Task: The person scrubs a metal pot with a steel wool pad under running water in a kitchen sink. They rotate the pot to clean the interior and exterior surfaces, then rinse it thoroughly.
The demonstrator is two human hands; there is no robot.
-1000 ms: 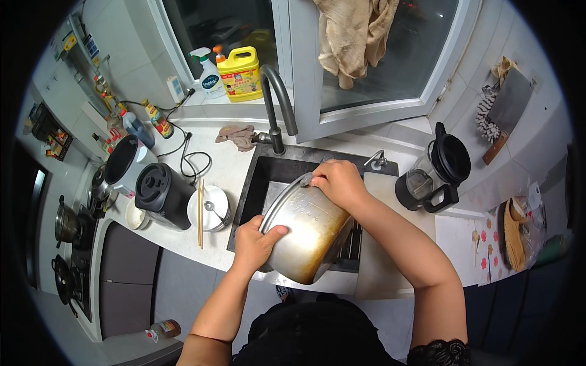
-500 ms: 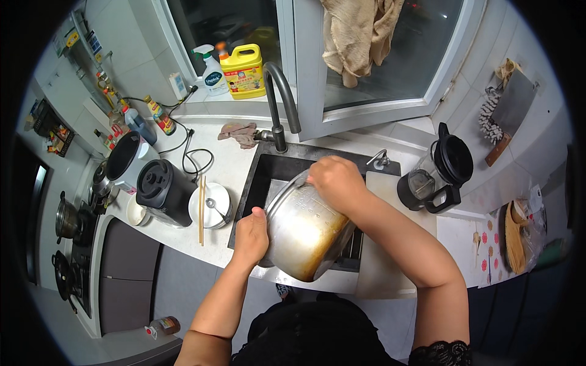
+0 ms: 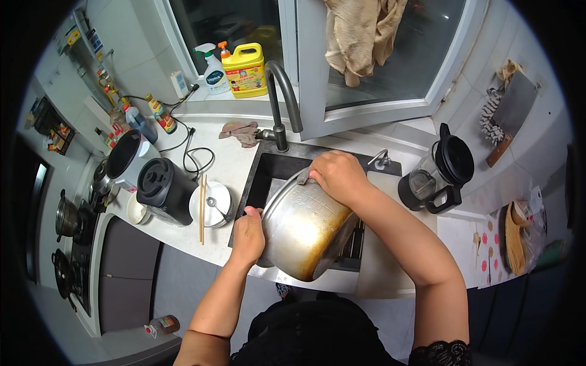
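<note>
A metal pot [image 3: 302, 226] is tipped on its side over the dark sink [image 3: 259, 177], its mouth facing away to the left. Brown stains run down its outer wall, and water drops cling near the rim. My left hand [image 3: 248, 236] grips the rim on the near left side, thumb outside. At the far part of the rim, my right hand [image 3: 339, 175] is closed on a small grey scouring pad [image 3: 303, 177], pressing it against the pot. The right fingertips are partly hidden behind the rim.
A grey faucet [image 3: 281, 104] arches behind the sink. Left stand a white bowl [image 3: 218, 201] with a spoon, chopsticks [image 3: 202, 210] and a black appliance [image 3: 162, 189]. To the right are a pale cutting board [image 3: 384, 262] and a blender jug [image 3: 436, 174]. An open window [image 3: 390, 116] leans inward.
My right hand has shifted slightly right along the rim, and the grey scouring pad now shows beside its fingers. The pot and my left hand have barely moved.
</note>
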